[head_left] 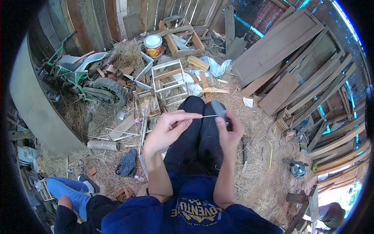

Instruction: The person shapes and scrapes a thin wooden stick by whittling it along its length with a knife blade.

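Above my knees, my left hand (pixel 173 126) pinches a thin pale stick (pixel 210 116) between thumb and fingers. The stick points right, toward my other hand. My right hand (pixel 230 128) is closed on a flat grey rounded object (pixel 219 108), smeared by motion, so its kind is unclear. It stands tilted at the stick's right end; whether the two touch, I cannot tell. Dark trousers (pixel 187 150) cover my legs beneath both hands.
A wooden frame (pixel 169 82) and a paint can (pixel 152 46) stand ahead amid scraps. Boards (pixel 278 46) lean at right. A motorcycle (pixel 85 78) lies left, behind a curved panel (pixel 43 105). Another person's jeans (pixel 68 193) show lower left. Straw covers the floor (pixel 257 163).
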Tool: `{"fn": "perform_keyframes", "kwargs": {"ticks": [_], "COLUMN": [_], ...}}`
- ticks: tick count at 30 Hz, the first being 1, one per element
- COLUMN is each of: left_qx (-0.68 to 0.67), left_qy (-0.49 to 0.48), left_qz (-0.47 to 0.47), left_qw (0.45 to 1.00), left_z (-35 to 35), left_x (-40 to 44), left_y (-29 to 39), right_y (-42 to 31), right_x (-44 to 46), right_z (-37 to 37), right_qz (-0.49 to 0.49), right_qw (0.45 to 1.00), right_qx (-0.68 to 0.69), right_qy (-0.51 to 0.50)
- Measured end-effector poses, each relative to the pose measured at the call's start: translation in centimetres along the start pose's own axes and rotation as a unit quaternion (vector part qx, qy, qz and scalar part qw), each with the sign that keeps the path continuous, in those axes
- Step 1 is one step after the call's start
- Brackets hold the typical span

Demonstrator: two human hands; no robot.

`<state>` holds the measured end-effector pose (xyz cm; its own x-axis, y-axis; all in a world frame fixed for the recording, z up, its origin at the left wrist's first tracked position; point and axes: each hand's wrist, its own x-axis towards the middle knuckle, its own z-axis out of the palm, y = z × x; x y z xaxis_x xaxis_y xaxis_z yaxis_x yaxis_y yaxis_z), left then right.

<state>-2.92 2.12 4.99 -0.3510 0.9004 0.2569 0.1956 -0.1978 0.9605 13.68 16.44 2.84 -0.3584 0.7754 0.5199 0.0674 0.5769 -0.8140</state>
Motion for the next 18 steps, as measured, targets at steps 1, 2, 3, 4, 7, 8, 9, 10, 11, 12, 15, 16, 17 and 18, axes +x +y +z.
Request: {"fn": "perform_keyframes", "kwargs": {"ticks": [1, 2, 3, 4, 7, 8, 9, 10, 11, 12, 15, 16, 17, 18], "left_qx": [0.001, 0.016, 0.032, 0.048, 0.122, 0.132, 0.142, 0.152, 0.176, 0.2, 0.237, 0.243, 0.275, 0.306], "left_qy": [-0.005, 0.003, 0.011, 0.017, 0.026, 0.031, 0.037, 0.044, 0.061, 0.078, 0.112, 0.12, 0.162, 0.203], "left_qz": [-0.019, -0.032, -0.045, -0.058, -0.009, -0.001, 0.008, 0.015, 0.018, 0.021, 0.02, 0.018, 0.045, 0.073], "left_qw": [1.0, 0.999, 0.998, 0.997, 0.992, 0.991, 0.989, 0.987, 0.982, 0.976, 0.965, 0.962, 0.947, 0.927], "left_z": [-0.1, -0.2, -0.1, -0.1, 0.3, 0.3, 0.4, 0.4, 0.4, 0.5, 0.4, 0.5, 0.6, 1.0], "left_x": [0.0, 0.1, 0.1, 0.2, 0.6, 0.7, 0.8, 0.8, 0.8, 0.7, 0.8, 0.8, 1.0, 1.4], "left_y": [0.2, 0.3, 0.5, 0.6, -0.6, -0.7, -0.5, -0.3, -0.4, -0.5, -0.6, -0.6, -0.3, 0.0], "right_y": [0.6, 1.0, 0.5, -0.3, -2.4, -2.6, -2.7, -2.1, -1.6, -1.3, -1.5, -1.7, -1.7, -1.5], "right_x": [0.3, 0.3, 0.7, 0.8, 0.6, 0.5, 0.4, 0.2, 0.0, -0.2, -0.3, -0.3, -0.2, -0.2], "right_z": [-0.6, -0.6, -0.4, -0.5, -0.1, 0.4, 0.7, 1.2, 1.6, 2.0, 1.9, 1.9, 1.8, 1.8], "right_qz": [0.048, 0.056, 0.064, 0.069, 0.078, 0.078, 0.078, 0.071, 0.085, 0.099, 0.12, 0.126, 0.132, 0.139], "right_qw": [0.999, 0.998, 0.995, 0.995, 0.992, 0.992, 0.99, 0.992, 0.989, 0.986, 0.981, 0.978, 0.975, 0.97], "right_qx": [-0.003, 0.027, 0.056, 0.071, 0.092, 0.085, 0.079, 0.044, 0.058, 0.072, 0.071, 0.071, 0.071, 0.086], "right_qy": [0.0, 0.026, 0.052, 0.033, -0.029, -0.057, -0.085, -0.099, -0.105, -0.112, -0.137, -0.149, -0.162, -0.178]}}
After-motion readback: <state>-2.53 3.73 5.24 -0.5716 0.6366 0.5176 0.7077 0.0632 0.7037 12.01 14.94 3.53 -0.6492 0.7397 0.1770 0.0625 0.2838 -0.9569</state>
